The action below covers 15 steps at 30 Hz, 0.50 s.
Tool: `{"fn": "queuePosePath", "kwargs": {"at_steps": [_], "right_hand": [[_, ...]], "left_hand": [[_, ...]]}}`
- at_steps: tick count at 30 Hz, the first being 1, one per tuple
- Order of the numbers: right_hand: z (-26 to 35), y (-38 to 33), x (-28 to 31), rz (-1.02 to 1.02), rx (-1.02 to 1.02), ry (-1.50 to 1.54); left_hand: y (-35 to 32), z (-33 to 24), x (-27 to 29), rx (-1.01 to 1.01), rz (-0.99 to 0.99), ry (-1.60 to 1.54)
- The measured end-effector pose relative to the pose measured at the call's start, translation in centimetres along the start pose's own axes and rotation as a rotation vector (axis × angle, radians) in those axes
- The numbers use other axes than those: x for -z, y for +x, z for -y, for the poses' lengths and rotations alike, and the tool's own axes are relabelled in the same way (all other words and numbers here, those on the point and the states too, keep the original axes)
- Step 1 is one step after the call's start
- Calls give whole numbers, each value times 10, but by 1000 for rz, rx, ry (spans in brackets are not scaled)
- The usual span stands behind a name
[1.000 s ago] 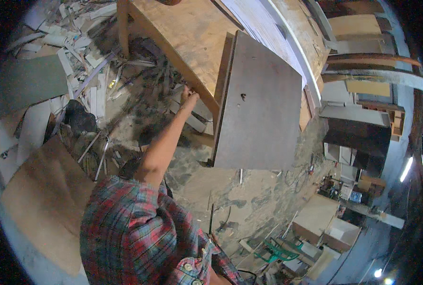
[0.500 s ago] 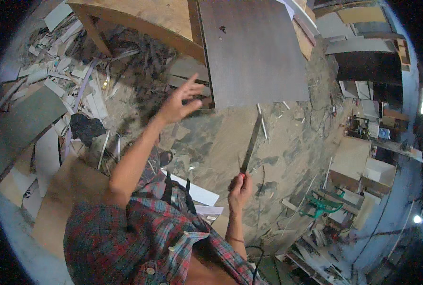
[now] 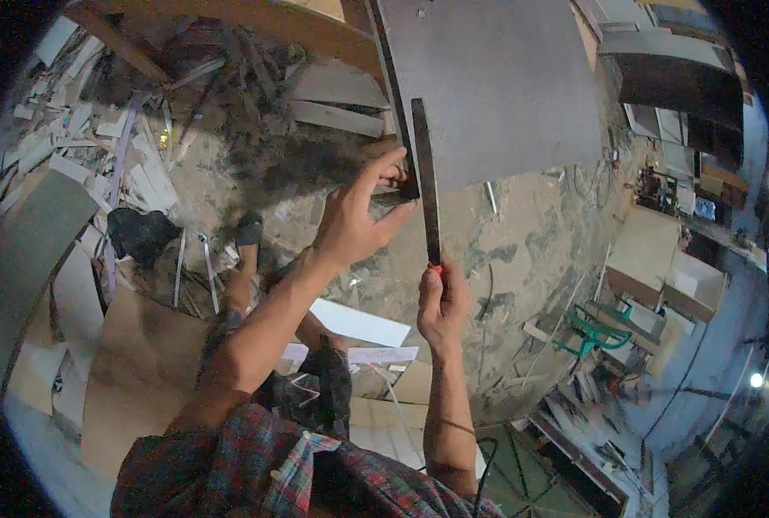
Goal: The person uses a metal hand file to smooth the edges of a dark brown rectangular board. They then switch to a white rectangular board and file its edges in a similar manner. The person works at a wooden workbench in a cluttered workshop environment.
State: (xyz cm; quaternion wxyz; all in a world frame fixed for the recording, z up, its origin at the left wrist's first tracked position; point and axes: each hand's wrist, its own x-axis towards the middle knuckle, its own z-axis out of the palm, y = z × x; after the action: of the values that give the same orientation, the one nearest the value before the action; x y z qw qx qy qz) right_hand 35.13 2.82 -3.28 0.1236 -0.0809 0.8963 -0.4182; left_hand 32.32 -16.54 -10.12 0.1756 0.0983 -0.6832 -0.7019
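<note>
Head view: the right hand (image 3: 441, 304) is closed around the red-tipped lower end of a long, thin, dark metal strip (image 3: 426, 177), which stands nearly upright above it. The strip's upper part lies against the lower left edge of a large flat grey rectangular board (image 3: 496, 82). The left hand (image 3: 356, 217) sits just left of the strip, fingers spread and thumb out, its fingertips touching the board's dark corner edge; it grips nothing fully. The board rests on a light wooden worktop (image 3: 255, 17) at the top of the view.

On the dusty floor (image 3: 522, 233) below lie pale offcut strips (image 3: 142, 177) to the left, a white rectangular sheet (image 3: 358, 321) near the person's legs and a brown flat panel (image 3: 142, 363) at lower left. To the right stand pale boxy cabinet pieces (image 3: 661, 276) and a green frame (image 3: 596, 328).
</note>
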Motion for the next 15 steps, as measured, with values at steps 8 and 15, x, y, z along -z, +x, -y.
{"fn": "queuePosePath", "kwargs": {"at_steps": [8, 15], "right_hand": [[-10, 4, -10, -34, 41, -66], [1, 12, -1, -59, 178, -320]], "left_hand": [[14, 0, 24, -69, 120, 21], [30, 11, 34, 217, 273, -828]]}}
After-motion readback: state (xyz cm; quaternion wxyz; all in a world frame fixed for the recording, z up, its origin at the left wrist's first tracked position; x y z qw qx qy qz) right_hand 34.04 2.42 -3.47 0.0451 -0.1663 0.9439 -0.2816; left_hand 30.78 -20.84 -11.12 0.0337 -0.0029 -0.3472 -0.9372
